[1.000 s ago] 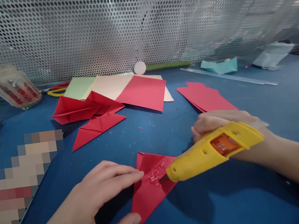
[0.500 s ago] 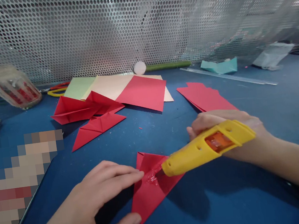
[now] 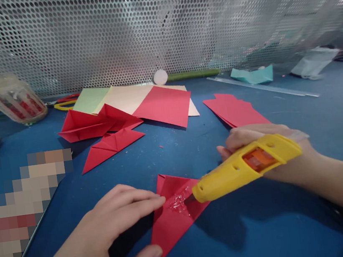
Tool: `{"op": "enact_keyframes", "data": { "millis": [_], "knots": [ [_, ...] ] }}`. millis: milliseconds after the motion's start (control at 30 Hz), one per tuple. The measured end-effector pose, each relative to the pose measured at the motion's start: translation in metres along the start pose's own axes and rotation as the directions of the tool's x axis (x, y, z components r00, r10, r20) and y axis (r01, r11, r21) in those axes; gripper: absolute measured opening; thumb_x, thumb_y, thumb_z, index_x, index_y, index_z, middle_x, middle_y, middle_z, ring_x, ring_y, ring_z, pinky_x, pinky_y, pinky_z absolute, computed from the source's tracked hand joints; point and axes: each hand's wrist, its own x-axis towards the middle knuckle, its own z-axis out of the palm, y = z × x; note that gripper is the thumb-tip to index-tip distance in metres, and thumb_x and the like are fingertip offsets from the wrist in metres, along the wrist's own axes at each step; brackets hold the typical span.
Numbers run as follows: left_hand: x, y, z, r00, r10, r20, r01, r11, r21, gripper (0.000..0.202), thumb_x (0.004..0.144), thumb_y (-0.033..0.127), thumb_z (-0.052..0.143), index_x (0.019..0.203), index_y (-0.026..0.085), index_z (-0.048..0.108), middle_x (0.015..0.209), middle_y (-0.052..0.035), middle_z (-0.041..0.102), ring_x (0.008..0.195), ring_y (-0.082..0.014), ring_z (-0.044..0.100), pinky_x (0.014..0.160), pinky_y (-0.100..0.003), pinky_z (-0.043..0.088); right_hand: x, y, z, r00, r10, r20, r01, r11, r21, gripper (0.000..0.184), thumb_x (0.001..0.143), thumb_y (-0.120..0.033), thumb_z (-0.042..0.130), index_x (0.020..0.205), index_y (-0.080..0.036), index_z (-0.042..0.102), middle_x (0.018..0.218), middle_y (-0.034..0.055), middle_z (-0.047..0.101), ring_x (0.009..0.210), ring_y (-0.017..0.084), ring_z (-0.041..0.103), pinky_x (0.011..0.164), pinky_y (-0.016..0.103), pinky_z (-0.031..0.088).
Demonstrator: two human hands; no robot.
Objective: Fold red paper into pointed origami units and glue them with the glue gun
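A folded red paper (image 3: 171, 229) lies on the blue table in front of me, with shiny clear glue (image 3: 178, 203) spread over its middle. My left hand (image 3: 93, 231) steadies the paper at its left side, fingertips on top and thumb lower down near the edge. In my right hand (image 3: 244, 136) is a yellow hot glue gun (image 3: 222, 180), its fingers wrapped round the handle and mostly hidden behind the body. The dark nozzle points left, at the right side of the glue patch.
Beyond my hands sit red folded pieces (image 3: 110, 147), flat coloured sheets (image 3: 165, 106) and red paper (image 3: 235, 109). Further back are a jar (image 3: 13, 101), yellow-handled scissors (image 3: 65, 105), clear sticks (image 3: 264, 87) and a teal folded paper (image 3: 253, 75). A perforated metal panel (image 3: 99, 37) stands behind.
The glue gun has shifted slightly right with my right hand. The glue patch on the red paper is larger, extending right. My left hand has stayed in place.
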Motion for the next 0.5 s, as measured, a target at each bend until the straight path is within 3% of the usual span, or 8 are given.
{"op": "enact_keyframes", "data": {
  "millis": [200,367,500],
  "knots": [
    [0.0004,-0.0021,-0.0023,1.0,0.025,0.011,-0.024,0.999,-0.029,0.052,0.095,0.031,0.08,0.137,0.062,0.073,0.124,0.0119,0.084,0.111,-0.0162,0.082,0.099,-0.023,0.064,0.0053,0.0046,-0.0021,0.999,0.003,-0.036,-0.005,0.998,-0.059,0.054,0.119,-0.059,0.042,0.082,-0.03,0.067,0.049,-0.0047,0.06,0.034,0.017,0.051,0.037,0.031,0.029],
    [0.0005,-0.0007,-0.0026,1.0,-0.014,0.013,0.014,0.999,-0.031,0.054,0.093,0.033,0.082,0.135,0.065,0.073,0.124,0.0123,0.084,0.112,-0.017,0.082,0.099,-0.025,0.064,0.0071,0.0087,-0.0064,1.0,-0.01,0.024,0.012,0.995,-0.1,0.056,0.12,-0.058,0.042,0.081,-0.028,0.068,0.054,-0.0016,0.067,0.039,0.017,0.058,0.04,0.03,0.036],
    [-0.0013,0.0006,-0.0014,0.999,-0.039,0.003,0.039,0.999,-0.02,0.054,0.093,0.033,0.082,0.134,0.065,0.074,0.125,0.0123,0.083,0.114,-0.0169,0.081,0.099,-0.024,0.064,0.0039,0.0106,-0.0076,0.998,0.022,0.063,-0.015,0.994,-0.109,0.044,0.113,-0.061,0.055,0.087,-0.03,0.072,0.065,0.0007,0.071,0.052,0.022,0.066,0.049,0.032,0.045]
  ]
}}
